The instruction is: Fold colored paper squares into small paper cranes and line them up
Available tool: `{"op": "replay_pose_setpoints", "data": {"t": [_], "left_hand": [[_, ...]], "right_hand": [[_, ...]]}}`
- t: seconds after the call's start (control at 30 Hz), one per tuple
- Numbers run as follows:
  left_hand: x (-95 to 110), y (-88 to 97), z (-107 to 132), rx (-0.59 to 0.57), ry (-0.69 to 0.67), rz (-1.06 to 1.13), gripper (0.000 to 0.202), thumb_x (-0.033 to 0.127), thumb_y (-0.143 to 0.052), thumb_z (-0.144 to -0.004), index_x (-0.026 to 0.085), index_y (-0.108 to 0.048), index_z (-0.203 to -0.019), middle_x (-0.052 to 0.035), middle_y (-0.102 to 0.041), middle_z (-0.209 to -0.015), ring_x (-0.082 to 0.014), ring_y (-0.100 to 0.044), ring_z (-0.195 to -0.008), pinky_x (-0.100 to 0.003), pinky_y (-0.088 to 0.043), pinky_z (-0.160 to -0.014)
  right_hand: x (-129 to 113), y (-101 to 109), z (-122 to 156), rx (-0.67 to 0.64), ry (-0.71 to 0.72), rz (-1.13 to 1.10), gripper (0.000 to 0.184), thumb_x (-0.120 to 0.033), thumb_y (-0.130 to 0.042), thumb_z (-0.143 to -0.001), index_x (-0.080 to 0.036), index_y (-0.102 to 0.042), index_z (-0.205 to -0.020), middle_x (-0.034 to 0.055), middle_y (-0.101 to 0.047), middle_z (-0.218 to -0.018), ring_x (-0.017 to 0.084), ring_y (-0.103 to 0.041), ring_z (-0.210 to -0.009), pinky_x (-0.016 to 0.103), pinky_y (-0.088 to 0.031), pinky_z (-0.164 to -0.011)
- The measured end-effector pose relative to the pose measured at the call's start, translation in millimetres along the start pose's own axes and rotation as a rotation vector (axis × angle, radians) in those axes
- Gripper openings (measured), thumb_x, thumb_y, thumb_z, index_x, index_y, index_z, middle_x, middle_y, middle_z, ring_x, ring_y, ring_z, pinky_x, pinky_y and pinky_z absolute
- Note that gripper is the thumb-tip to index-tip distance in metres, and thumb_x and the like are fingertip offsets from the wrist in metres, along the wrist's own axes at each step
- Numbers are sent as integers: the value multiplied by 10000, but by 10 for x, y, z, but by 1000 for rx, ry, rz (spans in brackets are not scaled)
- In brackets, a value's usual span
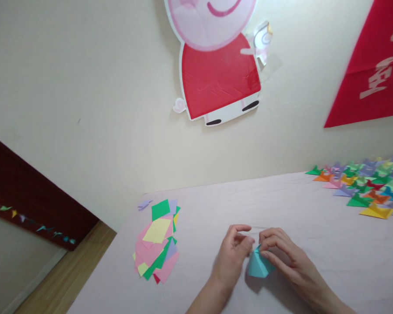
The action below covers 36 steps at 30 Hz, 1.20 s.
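A piece of turquoise folded paper [259,265] is held just over the table near its front, its creased point up and its wide end down. My right hand [286,253] pinches it near the top between thumb and fingers, hiding its right side. Just left of the paper, my left hand [234,250] has its index finger stretched out and its thumb apart from it, the other fingers curled. Nothing shows in its grasp, and its thumb tip is close to the paper's point.
A loose pile of coloured paper sheets [155,248] lies on the pale-covered table [203,209] at left, with a small folded lilac paper [144,204] behind it. Rows of folded paper figures [376,211] fill the back right. The wall [118,109] borders the table's far edge.
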<state>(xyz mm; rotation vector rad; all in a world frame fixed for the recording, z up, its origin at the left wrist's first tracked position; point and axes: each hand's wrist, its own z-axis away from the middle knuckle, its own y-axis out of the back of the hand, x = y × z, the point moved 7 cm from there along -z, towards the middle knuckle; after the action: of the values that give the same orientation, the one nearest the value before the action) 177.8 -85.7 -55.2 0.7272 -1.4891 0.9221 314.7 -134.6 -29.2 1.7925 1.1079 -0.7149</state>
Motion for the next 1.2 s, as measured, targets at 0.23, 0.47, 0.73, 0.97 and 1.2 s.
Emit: {"op": "replay_pose_setpoints", "data": {"t": [0.23, 0.47, 0.73, 0.97, 1.2], "left_hand": [[293, -2, 68, 68, -287, -537, 48, 223, -702, -850, 209, -692, -805, -21, -660, -848, -202, -565, -887, -307, -405, -800], [332, 1, 65, 111, -322, -565, 91, 138, -658, -847, 200, -650, -780, -12, -648, -835, -192, -562, -866, -304, -401, -817], [315, 10, 75, 129, -341, -568, 109, 112, -649, -833, 197, -624, -770, 0, -634, -822, -184, -556, -858, -297, -393, -799], [382, 16, 78, 128, -372, -563, 91, 197, -655, -875, 210, -642, -785, -12, -629, -865, -198, -550, -914, -305, -400, -835], [153, -110, 144, 176, -154, -323, 158, 289, -614, -900, 192, -649, -780, 6, -563, -789, -156, -505, -741, -258, -378, -671]], "right_hand": [[69, 7, -10, 18, -12, 23, 292, -461, -546, -940, -246, -645, -769, 28, -640, -758, 192, -602, -737, 284, -496, -667], [198, -7, 27, 28, -130, 0, 280, -503, -591, -901, -235, -665, -867, -1, -630, -720, 159, -580, -635, 251, -486, -602], [190, -26, 9, -7, -132, -43, 261, -453, -598, -899, -229, -680, -791, 5, -641, -719, 167, -608, -657, 250, -483, -612], [160, 5, 10, 19, -106, -4, 245, -413, -589, -909, -227, -651, -762, -4, -620, -697, 156, -597, -623, 241, -477, -580], [-94, 115, 28, 137, 192, 207, 117, -205, -542, -944, -238, -582, -840, 3, -623, -794, 134, -597, -677, 223, -476, -620]]}}
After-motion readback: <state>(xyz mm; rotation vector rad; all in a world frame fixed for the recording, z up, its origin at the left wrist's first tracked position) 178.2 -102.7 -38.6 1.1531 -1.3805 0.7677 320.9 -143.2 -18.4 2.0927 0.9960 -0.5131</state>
